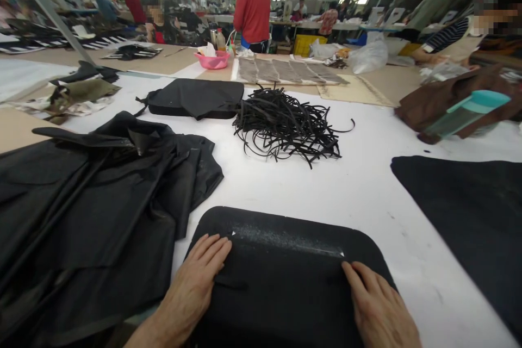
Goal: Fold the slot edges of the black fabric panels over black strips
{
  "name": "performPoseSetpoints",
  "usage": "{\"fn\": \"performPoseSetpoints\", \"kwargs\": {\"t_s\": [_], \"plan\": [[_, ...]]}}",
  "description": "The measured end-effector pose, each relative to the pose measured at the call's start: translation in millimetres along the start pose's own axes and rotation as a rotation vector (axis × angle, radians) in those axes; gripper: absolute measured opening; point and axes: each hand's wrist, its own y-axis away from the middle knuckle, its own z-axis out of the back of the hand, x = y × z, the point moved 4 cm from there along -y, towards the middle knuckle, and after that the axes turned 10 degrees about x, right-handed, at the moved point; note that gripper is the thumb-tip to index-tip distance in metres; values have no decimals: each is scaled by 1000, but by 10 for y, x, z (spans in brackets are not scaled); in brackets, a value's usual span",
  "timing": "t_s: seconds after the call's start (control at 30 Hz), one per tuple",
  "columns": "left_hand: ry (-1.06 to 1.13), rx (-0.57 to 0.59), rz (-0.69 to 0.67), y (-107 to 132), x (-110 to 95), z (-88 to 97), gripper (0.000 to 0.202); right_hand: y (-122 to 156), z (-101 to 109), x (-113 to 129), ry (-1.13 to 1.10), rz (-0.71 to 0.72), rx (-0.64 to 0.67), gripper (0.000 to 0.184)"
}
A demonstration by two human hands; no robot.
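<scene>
In front of me lies a black panel with rounded corners [285, 293], flat on the white table top [318, 190]. A pale dusty streak runs along its upper part, with a small white triangular mark at each end. My left hand [196, 277] rests on the panel's left side, fingers stretched out, close to the left mark. On the other side, my right hand [377, 304] touches the panel with extended fingers just below the right mark. Neither hand is wrapped round anything. The panel's near edge is out of the picture.
Black sheet material [101, 217] is heaped at the left. Beyond the panel sit a pile of black strips [285, 119] and a stack of black pieces [196, 98]. Another black sheet [468, 206], a teal-lidded bottle [468, 114] and brown material [440, 95] are at the right. Several people work farther back.
</scene>
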Motion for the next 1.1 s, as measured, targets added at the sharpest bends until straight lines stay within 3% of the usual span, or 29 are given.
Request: {"fn": "performPoseSetpoints", "kwargs": {"t_s": [0.13,0.23,0.33,0.4,0.47,0.57,0.7,0.87,1.1], "plan": [[-57,-78,33,-58,-102,251,50,-19,183,-9,-159,-101,-13,30],[-27,-91,-34,-156,-358,363,53,-110,407,280,-517,15,27,27],[27,-55,-154,-260,-654,303,61,-209,525,704,-892,163,306,33],[55,8,-198,-315,-781,203,62,-238,520,908,-1065,153,536,25],[94,128,-193,-359,-830,107,61,-243,483,983,-1120,87,681,19],[282,356,-133,-401,-796,61,48,-252,458,882,-1046,21,676,24],[646,561,64,-426,-616,156,6,-265,437,537,-980,-116,625,26],[799,459,264,-444,-292,276,21,-243,295,71,-974,-343,630,34],[810,376,536,-493,21,300,19,-294,156,-252,-1022,-352,490,37]]}}
